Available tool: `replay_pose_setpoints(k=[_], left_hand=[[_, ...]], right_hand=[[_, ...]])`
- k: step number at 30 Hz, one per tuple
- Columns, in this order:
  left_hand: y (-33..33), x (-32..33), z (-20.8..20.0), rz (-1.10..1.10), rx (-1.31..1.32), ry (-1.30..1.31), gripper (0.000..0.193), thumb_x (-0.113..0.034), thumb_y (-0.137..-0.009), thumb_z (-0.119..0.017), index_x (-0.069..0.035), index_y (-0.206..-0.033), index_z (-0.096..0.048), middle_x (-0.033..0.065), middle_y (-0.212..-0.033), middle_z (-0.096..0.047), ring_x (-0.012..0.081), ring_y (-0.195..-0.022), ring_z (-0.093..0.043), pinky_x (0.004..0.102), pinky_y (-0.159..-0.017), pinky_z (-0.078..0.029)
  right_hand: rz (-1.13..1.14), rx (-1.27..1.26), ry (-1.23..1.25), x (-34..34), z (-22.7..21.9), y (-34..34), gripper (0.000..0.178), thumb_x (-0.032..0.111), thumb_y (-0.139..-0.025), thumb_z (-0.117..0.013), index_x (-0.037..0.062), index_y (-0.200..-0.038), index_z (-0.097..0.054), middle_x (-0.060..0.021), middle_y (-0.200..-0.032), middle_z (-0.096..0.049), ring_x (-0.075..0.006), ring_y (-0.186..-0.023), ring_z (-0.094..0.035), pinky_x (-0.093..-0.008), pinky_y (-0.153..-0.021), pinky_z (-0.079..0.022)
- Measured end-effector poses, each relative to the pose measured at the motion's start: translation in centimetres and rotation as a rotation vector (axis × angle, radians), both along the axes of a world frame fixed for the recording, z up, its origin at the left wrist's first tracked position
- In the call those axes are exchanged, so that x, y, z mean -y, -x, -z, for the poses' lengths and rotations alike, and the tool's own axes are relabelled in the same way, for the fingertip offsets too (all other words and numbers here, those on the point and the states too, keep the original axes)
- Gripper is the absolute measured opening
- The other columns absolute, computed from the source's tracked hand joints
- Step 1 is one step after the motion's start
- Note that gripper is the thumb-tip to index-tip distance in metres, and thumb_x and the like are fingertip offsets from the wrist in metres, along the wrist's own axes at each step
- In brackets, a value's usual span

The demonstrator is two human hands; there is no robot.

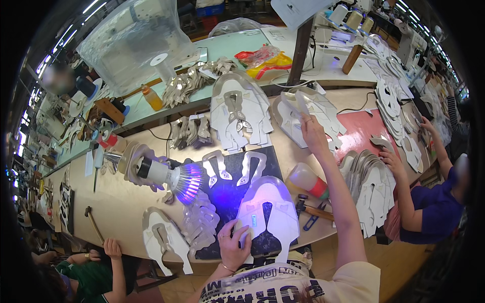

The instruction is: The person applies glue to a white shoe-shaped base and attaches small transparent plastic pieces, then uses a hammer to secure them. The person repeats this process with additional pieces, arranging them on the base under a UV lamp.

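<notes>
A white shoe upper with a grey toe edge (288, 222) lies under violet light on a dark slab (227, 194) in front of me. My left hand (234, 247) is at its left edge, fingers bent and closed on the rim. My right arm stretches far forward to a stack of white and grey shoe uppers (288, 118). There my right hand (314, 135) pinches the edge of a top piece, its thumb partly hidden. Two small horseshoe-shaped grey pieces, a left one (216, 165) and a right one (251, 166), rest at the slab's far end.
A lit lamp (184, 182) hangs over the slab's left side. Right of the slab are a red-banded bottle (307, 181) and a hammer (316, 212). More uppers stand stacked at the back (240, 108). Co-workers sit at both sides; one's hand (394, 161) touches an upper pile (369, 189).
</notes>
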State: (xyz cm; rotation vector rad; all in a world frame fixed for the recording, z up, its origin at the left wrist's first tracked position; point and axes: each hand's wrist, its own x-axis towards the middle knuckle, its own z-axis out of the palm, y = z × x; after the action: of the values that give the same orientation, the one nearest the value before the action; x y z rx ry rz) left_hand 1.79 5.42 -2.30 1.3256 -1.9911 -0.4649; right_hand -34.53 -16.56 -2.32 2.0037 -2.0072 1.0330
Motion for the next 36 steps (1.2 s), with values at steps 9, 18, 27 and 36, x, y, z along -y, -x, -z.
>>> replay_pose_setpoints(k=[9,18,27,36], left_hand=[[0.0,-0.1,0.3,-0.025,0.03,-0.036,0.029,-0.014,-0.08,-0.074,-0.011,-0.11,-0.071,0.0152,-0.128,-0.059,0.0317,-0.116,-0.056,0.0441,-0.1,-0.038],[0.1,0.0,-0.1,-0.025,0.04,-0.015,0.03,-0.015,-0.082,-0.073,-0.011,-0.111,-0.07,0.0148,-0.13,-0.059,0.032,-0.116,-0.057,0.044,-0.1,-0.039],[0.3,0.1,-0.2,-0.06,-0.017,-0.109,0.042,-0.017,-0.084,-0.071,-0.01,-0.124,-0.063,0.0141,-0.138,-0.056,0.0298,-0.123,-0.055,0.0449,-0.102,-0.039],[1.2,1.8,-1.0,-0.133,-0.334,-0.392,0.055,-0.02,-0.087,-0.069,-0.007,-0.137,-0.052,0.0149,-0.104,-0.063,0.0347,-0.096,-0.062,0.0434,-0.085,-0.05]], right_hand=[[-0.039,-0.343,-0.357,-0.6,0.5,-3.6,0.032,0.012,-0.089,-0.057,0.0056,-0.12,-0.062,-0.0234,-0.122,-0.057,-0.036,-0.11,-0.062,-0.0426,-0.079,-0.059],[-0.021,-0.429,-0.325,-0.4,1.3,-3.3,0.034,0.012,-0.09,-0.056,0.0065,-0.123,-0.06,-0.0269,-0.13,-0.055,-0.0375,-0.113,-0.062,-0.0435,-0.084,-0.057],[-0.055,-0.179,-0.408,0.6,1.2,-2.4,0.041,0.004,-0.094,-0.046,0.0047,-0.134,-0.05,-0.0244,-0.123,-0.059,-0.0412,-0.102,-0.064,-0.0481,-0.084,-0.054],[-0.045,-0.377,-0.541,0.5,-1.1,-2.0,0.053,0.004,-0.095,-0.043,0.0147,-0.147,-0.045,-0.0289,-0.125,-0.055,-0.0464,-0.102,-0.064,-0.0509,-0.085,-0.053]])
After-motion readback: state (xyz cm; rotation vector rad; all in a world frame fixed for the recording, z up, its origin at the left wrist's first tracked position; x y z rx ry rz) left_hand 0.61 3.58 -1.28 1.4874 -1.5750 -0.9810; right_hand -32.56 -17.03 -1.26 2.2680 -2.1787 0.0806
